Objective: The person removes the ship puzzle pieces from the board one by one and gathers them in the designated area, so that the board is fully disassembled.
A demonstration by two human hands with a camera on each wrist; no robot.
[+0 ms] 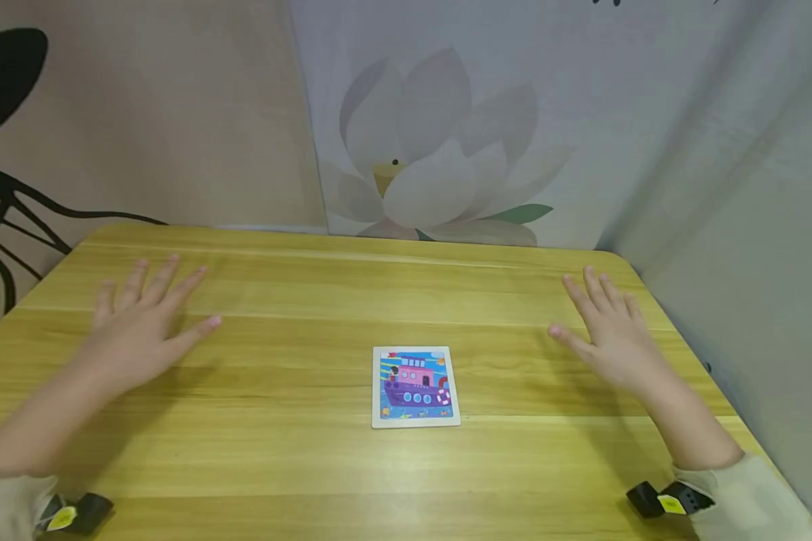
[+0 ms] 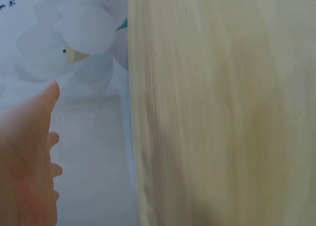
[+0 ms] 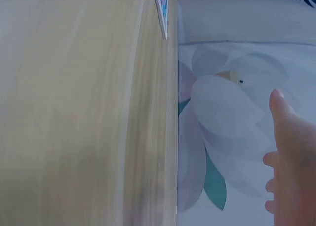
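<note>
Left hand [image 1: 135, 334]: bare, fingers spread wide, gripping nothing; above yellow wood-grain tabletop [image 1: 277, 458], near its left edge.
Right hand [image 1: 612, 342]: likewise spread, gripping nothing; near right edge.
Between hands, wood on all sides: square white-framed picture panel [image 1: 416, 387], flat, upright purple-and-pink boat on blue.
Far edge: rounded corners, beside pale lotus-print fabric [image 1: 582, 75].
</note>
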